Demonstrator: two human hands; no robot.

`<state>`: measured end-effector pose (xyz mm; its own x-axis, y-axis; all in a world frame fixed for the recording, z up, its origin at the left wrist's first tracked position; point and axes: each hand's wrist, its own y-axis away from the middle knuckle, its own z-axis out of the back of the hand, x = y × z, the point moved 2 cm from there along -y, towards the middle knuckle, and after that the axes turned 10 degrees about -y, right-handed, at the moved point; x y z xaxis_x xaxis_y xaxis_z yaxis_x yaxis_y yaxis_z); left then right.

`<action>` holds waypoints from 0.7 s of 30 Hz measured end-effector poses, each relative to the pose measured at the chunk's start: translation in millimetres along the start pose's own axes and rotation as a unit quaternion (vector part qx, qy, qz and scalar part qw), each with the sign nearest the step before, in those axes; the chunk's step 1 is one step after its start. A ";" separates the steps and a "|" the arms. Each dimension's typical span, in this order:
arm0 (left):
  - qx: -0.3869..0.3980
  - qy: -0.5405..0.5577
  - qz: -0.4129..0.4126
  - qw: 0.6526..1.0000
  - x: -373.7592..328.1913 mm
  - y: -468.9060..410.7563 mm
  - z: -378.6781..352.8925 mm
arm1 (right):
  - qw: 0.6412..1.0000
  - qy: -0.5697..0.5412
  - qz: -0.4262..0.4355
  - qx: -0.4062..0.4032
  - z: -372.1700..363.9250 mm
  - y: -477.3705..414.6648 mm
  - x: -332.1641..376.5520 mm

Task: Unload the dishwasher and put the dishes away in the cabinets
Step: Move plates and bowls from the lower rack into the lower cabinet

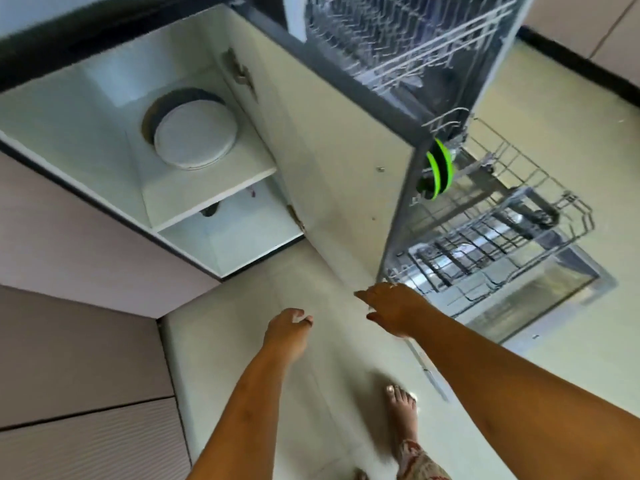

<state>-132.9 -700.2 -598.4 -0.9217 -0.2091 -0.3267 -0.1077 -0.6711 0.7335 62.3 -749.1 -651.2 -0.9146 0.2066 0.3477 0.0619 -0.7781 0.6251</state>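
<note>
The dishwasher stands open at the right, with its lower rack (540,216) pulled out over the lowered door (585,285). Two green plates (440,171) stand upright in that rack near its back. The upper rack (408,43) shows at the top. On the left, an open cabinet (207,199) holds a stack of white plates (195,136) over a darker dish on its upper shelf. My left hand (285,332) hangs over the floor, fingers loosely curled, holding nothing. My right hand (393,308) reaches toward the rack's near corner, fingers apart and empty.
The cabinet's open door (332,161) stands between the cabinet and the dishwasher. The lower cabinet shelf (235,240) has a small dark object at its back. A bare foot (401,410) stands on the pale tiled floor. Closed cabinet fronts (79,358) fill the lower left.
</note>
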 end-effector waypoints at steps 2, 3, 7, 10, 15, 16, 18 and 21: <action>0.021 -0.034 -0.013 0.999 -23.0 1.4 -25.7 | 0.999 -0.015 -0.035 -0.009 0.7 12.5 -34.3; 0.042 -0.060 -0.023 0.997 -33.9 2.3 -40.8 | 0.999 -0.021 -0.047 -0.008 -0.3 16.8 -49.1; 0.133 -0.133 -0.050 0.981 -87.5 3.8 -110.9 | 0.995 -0.048 -0.091 0.010 2.2 30.9 -116.6; 0.171 -0.137 -0.042 0.975 -129.9 -1.8 -144.1 | 0.992 -0.066 -0.108 0.011 15.6 31.4 -160.4; 0.163 -0.097 -0.037 0.981 -206.6 -16.5 -157.2 | 0.994 -0.064 -0.089 0.026 53.5 36.3 -225.7; 0.156 -0.093 -0.042 0.983 -223.9 -24.0 -158.3 | 0.994 -0.062 -0.089 0.027 67.1 37.8 -242.0; 0.132 -0.081 -0.053 0.986 -251.5 -38.5 -156.8 | 0.994 -0.046 -0.096 0.017 89.2 38.8 -269.4; 0.088 -0.067 -0.081 0.991 -297.3 -70.7 -147.7 | 0.995 -0.008 -0.103 -0.006 124.6 25.8 -307.7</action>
<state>203.8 -695.7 -641.2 -0.9269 -0.0050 -0.3753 -0.3104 -0.5516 0.7742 395.1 -758.8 -655.0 -0.9006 0.3719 0.2252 -0.1307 -0.7257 0.6755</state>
